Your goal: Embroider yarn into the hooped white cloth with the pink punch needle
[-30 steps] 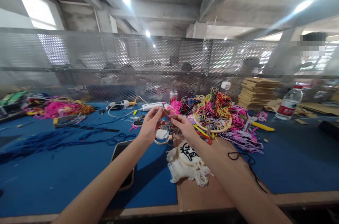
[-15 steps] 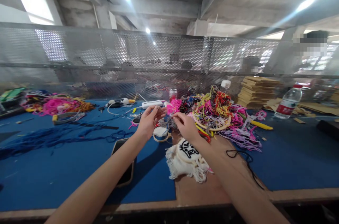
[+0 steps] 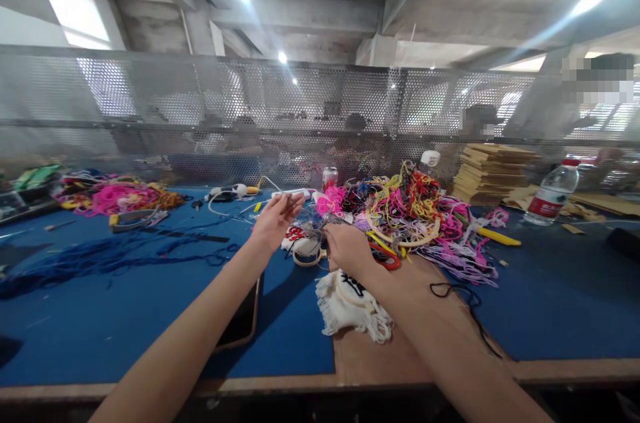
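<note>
A white fringed cloth (image 3: 350,316) with black markings is lying on a brown strip (image 3: 370,366) of the worktable. Beyond the cloth, two bare hands are hovering apart: the left hand (image 3: 275,219), to its far left, is half-curling its fingers; the right hand (image 3: 347,246), just past it, is bending inward. Whether either is holding anything, I cannot tell. A small hoop (image 3: 301,263) is lying beyond the cloth, a phone (image 3: 240,323) to its left, tangled yarn (image 3: 415,199) to its far right.
</note>
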`<state>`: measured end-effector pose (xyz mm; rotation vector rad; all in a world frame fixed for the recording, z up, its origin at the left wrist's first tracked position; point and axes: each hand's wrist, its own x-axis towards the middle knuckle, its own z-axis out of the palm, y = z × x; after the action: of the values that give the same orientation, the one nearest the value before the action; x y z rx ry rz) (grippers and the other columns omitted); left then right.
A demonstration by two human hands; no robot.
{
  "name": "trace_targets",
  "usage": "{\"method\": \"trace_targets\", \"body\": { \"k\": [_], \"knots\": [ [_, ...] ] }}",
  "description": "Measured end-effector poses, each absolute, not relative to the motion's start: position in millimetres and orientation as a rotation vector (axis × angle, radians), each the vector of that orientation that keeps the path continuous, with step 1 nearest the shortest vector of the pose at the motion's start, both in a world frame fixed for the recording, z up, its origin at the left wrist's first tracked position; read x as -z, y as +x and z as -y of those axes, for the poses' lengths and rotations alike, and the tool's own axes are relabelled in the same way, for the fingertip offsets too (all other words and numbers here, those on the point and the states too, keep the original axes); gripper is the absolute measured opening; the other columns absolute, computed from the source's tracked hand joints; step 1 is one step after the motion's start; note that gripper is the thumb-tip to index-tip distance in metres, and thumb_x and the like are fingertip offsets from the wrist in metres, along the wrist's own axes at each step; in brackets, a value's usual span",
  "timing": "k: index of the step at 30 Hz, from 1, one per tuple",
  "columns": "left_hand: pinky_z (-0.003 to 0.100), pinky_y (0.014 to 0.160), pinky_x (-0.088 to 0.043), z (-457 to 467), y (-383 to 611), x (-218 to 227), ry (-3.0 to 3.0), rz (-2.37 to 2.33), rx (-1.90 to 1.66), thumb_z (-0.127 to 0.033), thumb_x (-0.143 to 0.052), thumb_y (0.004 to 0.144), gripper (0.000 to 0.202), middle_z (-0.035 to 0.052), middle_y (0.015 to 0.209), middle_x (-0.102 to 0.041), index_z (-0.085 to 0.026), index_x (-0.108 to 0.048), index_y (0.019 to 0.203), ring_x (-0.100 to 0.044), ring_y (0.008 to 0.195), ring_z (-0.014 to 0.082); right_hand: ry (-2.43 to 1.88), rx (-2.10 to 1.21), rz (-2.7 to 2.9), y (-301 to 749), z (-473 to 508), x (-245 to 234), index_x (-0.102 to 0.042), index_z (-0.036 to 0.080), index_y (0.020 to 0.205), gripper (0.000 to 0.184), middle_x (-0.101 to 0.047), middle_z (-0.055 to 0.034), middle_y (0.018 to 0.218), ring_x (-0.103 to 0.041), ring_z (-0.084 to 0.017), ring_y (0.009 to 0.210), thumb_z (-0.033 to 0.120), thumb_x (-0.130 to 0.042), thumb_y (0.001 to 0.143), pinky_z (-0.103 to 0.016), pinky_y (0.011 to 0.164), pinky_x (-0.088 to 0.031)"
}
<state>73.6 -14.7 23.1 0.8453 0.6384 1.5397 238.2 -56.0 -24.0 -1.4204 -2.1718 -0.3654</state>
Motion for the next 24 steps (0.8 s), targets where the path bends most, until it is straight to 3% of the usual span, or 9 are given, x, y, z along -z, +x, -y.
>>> {"method": "trace_targets", "body": {
  "k": [5,10,13,15,17,19,21,24],
  "knots": [
    [0.017,0.061,-0.05,12.6,64.0,-28.6,0.879,-0.634,-1.537,-0.01,-0.045,0.084,0.015,0.0074,0.084,-0.069,-0.013,-0.055,0.073,-0.065,0.077,0.012,-1.324,0.397,2.128,238.3,59.6,16.8,-0.054,0.018,0.085,0.018,-0.059,-0.0062,0.089,-0.047,-0.017,0.086,0.021,-0.037,0.087,-0.026,0.074,-0.03],
    [0.022,0.065,-0.05,10.1,58.3,-30.8,1.047,-0.637,-1.442,-0.017,-0.055,0.079,0.005,0.0085,0.089,-0.068,-0.015,-0.054,0.074,-0.065,0.082,0.0164,-1.392,0.287,2.111,244.4,55.7,16.8,-0.055,0.019,0.086,0.021,-0.059,-0.0046,0.08,-0.049,-0.017,0.078,0.019,-0.034,0.087,-0.026,0.067,-0.028],
    [0.026,0.063,-0.05,4.7,51.1,-29.1,1.253,-0.783,-1.406,-0.027,-0.055,0.079,0.011,0.0085,0.084,-0.068,-0.016,-0.054,0.079,-0.065,0.074,0.0177,-1.405,0.183,2.024,250.7,50.6,19.0,-0.054,0.019,0.086,0.022,-0.059,-0.0035,0.078,-0.05,-0.016,0.075,0.019,-0.032,0.087,-0.024,0.064,-0.029],
    [0.026,0.058,-0.047,-0.6,42.2,-24.4,1.419,-1.035,-1.417,-0.031,-0.055,0.077,0.014,0.0053,0.07,-0.067,-0.018,-0.055,0.081,-0.063,0.062,0.0172,-1.389,0.107,1.962,254.2,47.8,19.6,-0.054,0.019,0.084,0.025,-0.059,-0.0032,0.078,-0.051,-0.015,0.074,0.02,-0.029,0.088,-0.024,0.063,-0.029],
    [0.024,0.054,-0.043,-6.7,31.3,-15.6,1.588,-1.404,-1.368,-0.029,-0.062,0.07,0.011,0.0001,0.051,-0.058,-0.02,-0.055,0.071,-0.059,0.053,0.0175,-1.369,0.06,1.922,256.4,46.5,19.7,-0.053,0.018,0.083,0.026,-0.059,-0.0032,0.077,-0.051,-0.015,0.072,0.02,-0.028,0.088,-0.023,0.062,-0.03],
    [0.024,0.056,-0.04,-12.8,21.3,-3.5,1.668,-1.708,-1.201,-0.022,-0.07,0.058,0.024,-0.0029,0.037,-0.044,-0.02,-0.048,0.05,-0.057,0.053,0.0192,-1.358,0.061,1.906,256.8,46.6,19.8,-0.053,0.018,0.081,0.026,-0.058,-0.0031,0.076,-0.051,-0.014,0.071,0.019,-0.028,0.088,-0.023,0.063,-0.03],
    [0.025,0.056,-0.038,-18.2,14.6,9.0,1.658,-1.76,-1.106,-0.015,-0.074,0.048,0.036,-0.0039,0.029,-0.035,-0.021,-0.04,0.037,-0.054,0.047,0.0201,-1.359,0.094,1.912,256.2,47.4,20.4,-0.054,0.018,0.081,0.025,-0.058,-0.003,0.075,-0.051,-0.014,0.072,0.019,-0.03,0.088,-0.023,0.064,-0.03],
    [0.027,0.056,-0.037,-23.9,11.3,20.4,1.643,-1.751,-1.076,-0.011,-0.071,0.047,0.04,-0.0043,0.025,-0.032,-0.022,-0.036,0.032,-0.048,0.039,0.0182,-1.382,0.154,1.934,255.0,48.2,22.0,-0.055,0.018,0.083,0.023,-0.058,-0.0033,0.076,-0.051,-0.015,0.075,0.02,-0.032,0.087,-0.023,0.066,-0.03]
  ]
}}
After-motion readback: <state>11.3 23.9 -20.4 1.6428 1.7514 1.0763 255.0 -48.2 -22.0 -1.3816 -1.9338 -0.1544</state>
